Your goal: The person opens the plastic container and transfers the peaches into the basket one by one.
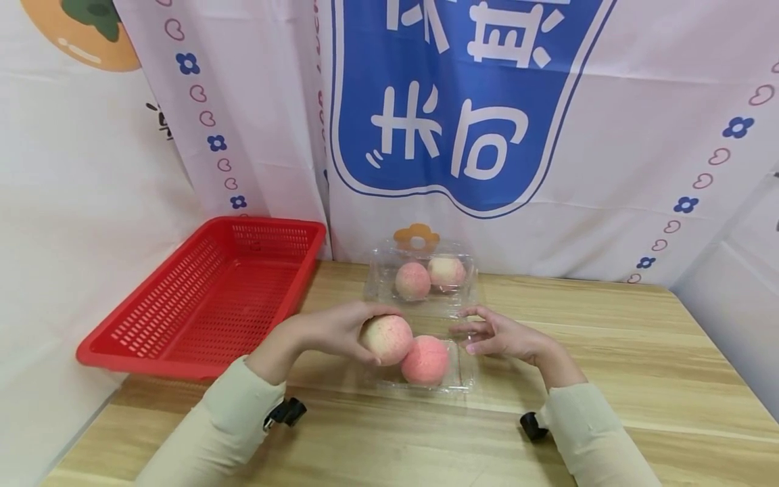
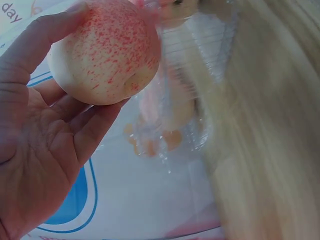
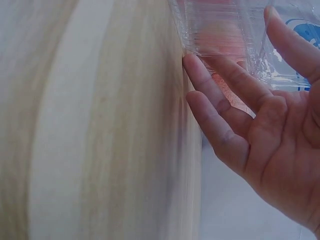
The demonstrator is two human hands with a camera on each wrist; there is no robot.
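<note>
In the head view my left hand grips a round cream-and-pink peach, thumb and fingers about its sides. The left wrist view shows the peach's red speckles and a small dimple. Right beside it a pinker peach sits in a clear plastic container. My right hand is at that container's right side, thumb and fingers spread. Seen from the right wrist, its fingertips are right at the clear plastic wall. Nothing is held in this hand.
Farther back, a clear plastic section contains a pink peach and a paler peach. To the left stands a red perforated basket. A printed cloth hangs behind the wooden table.
</note>
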